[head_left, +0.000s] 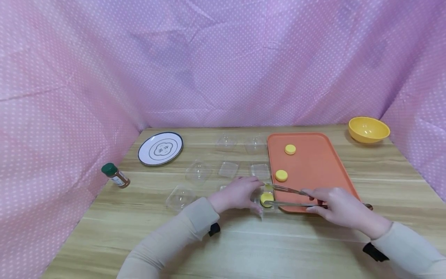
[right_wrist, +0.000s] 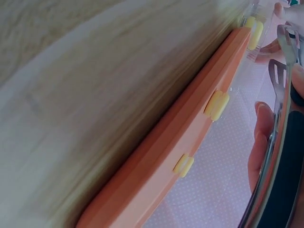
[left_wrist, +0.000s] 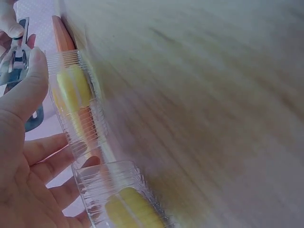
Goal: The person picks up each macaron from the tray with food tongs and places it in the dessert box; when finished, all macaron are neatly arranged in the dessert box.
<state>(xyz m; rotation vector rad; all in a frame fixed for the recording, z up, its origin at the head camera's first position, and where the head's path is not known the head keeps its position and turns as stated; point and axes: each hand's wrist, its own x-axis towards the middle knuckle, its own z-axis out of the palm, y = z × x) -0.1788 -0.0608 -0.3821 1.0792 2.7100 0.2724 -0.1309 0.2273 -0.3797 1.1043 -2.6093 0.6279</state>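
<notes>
A pair of metal tongs with dark grips is held in my right hand, its arms spread apart. Their tips are over a clear plastic box with a yellow macaron inside. My left hand is beside that box, fingers loosely spread along its far side and thumb toward its near side. Through the clear wall some fingertips show in the left wrist view. Closer to the palm, a second clear box holds another macaron; in the head view the hand mostly hides it.
An orange tray carries two macarons. Further clear boxes and domed lids lie left of it. A white plate and a green-capped spice jar are far left; a yellow bowl sits back right.
</notes>
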